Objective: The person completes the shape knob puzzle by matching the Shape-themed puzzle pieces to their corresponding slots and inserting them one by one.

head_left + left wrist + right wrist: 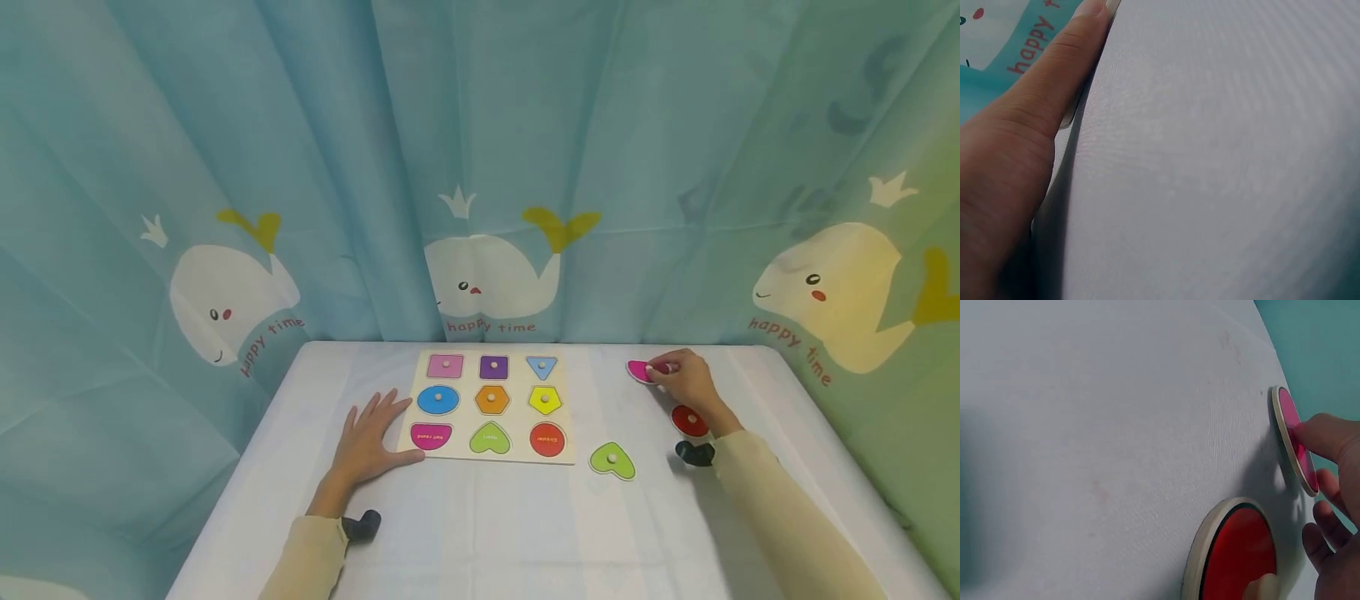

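My right hand pinches a pink half-round puzzle piece at the far right of the table. In the right wrist view this piece stands tilted, with the thumb on its pink face. Fingers spread, my left hand lies at the left edge of the wooden shape puzzle board, its thumb at the near left corner. Six knobbed shapes fill the board's two far rows. Its near row shows printed half-round, heart and circle spaces without knobs. The left wrist view shows mostly the thumb and white cloth.
A green heart piece lies right of the board. The red circle piece lies beneath the right forearm, its knob up. Dark wrist-worn devices show at both cuffs. A blue-green curtain with whale prints hangs behind the white-covered table.
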The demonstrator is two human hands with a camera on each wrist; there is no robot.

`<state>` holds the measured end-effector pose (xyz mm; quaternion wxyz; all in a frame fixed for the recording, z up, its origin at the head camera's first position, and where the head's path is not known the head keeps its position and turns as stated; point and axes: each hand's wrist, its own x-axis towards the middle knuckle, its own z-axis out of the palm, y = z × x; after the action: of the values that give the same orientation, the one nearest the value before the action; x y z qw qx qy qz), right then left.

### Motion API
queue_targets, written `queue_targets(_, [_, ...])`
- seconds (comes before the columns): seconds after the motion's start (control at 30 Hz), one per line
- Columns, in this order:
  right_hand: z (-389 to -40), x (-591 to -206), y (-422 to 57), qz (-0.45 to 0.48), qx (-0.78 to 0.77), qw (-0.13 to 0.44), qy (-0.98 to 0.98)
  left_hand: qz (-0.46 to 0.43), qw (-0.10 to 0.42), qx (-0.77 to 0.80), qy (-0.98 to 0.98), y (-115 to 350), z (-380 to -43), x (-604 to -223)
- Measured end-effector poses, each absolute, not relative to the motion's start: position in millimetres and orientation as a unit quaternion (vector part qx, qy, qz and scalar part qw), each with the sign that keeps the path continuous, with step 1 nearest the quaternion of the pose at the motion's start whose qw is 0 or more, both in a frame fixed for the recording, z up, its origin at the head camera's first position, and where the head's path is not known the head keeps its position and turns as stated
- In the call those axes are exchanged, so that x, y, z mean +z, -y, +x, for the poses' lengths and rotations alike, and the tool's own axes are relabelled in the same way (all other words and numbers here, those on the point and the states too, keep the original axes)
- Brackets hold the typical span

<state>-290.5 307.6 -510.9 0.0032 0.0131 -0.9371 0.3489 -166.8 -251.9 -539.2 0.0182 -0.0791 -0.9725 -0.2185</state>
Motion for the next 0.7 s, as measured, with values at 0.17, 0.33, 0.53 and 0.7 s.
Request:
queue_targets(0.17, [-286,-502,-296,0.068,0.352,0.048,0.932,-0.082,0.025,-0.217,0.972,253,-167,-538])
queue_targets(0.33, [-282,-492,-279,0.117,0.368,0.082,0.919,-0.08,0.02,-0.216,0.973,253,-167,-538])
queue_targets(0.53, [-277,-481,-258,0.149,0.371,0.101,0.911,-0.08,0.018,-0.216,0.973,252,-167,-539])
queue_targets(0.7, [-276,-476,-237,0.157,0.376,0.1,0.908,-0.079,0.017,-0.218,0.973,251,-167,-539])
